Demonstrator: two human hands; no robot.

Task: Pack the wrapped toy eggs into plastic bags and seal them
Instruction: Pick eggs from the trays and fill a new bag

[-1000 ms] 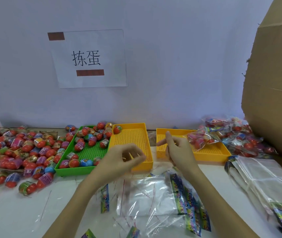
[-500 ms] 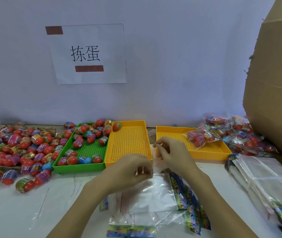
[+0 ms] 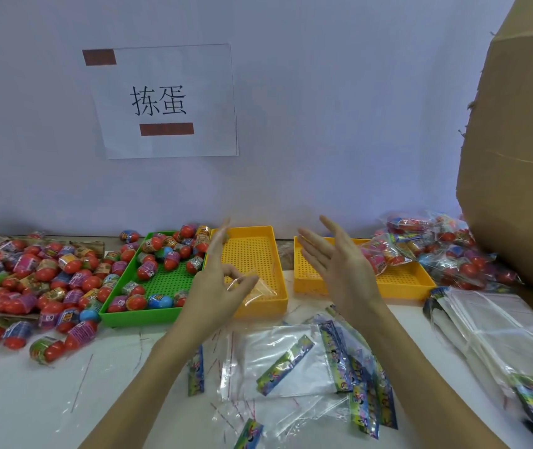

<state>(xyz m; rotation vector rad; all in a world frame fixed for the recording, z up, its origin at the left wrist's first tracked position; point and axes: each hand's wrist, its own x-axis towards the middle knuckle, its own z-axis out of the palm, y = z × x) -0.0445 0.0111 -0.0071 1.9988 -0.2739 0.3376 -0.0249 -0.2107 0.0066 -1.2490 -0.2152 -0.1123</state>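
Eggs (image 3: 164,254) in green tray (image 3: 135,317)

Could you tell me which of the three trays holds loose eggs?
The green tray, leftmost of the three; the two yellow trays hold no loose eggs.

Both hands rise from the bags at lower centre to mid-frame; the left hand (image 3: 218,286) now pinches a clear strip (image 3: 252,285), the right hand (image 3: 339,267) spreads flat.
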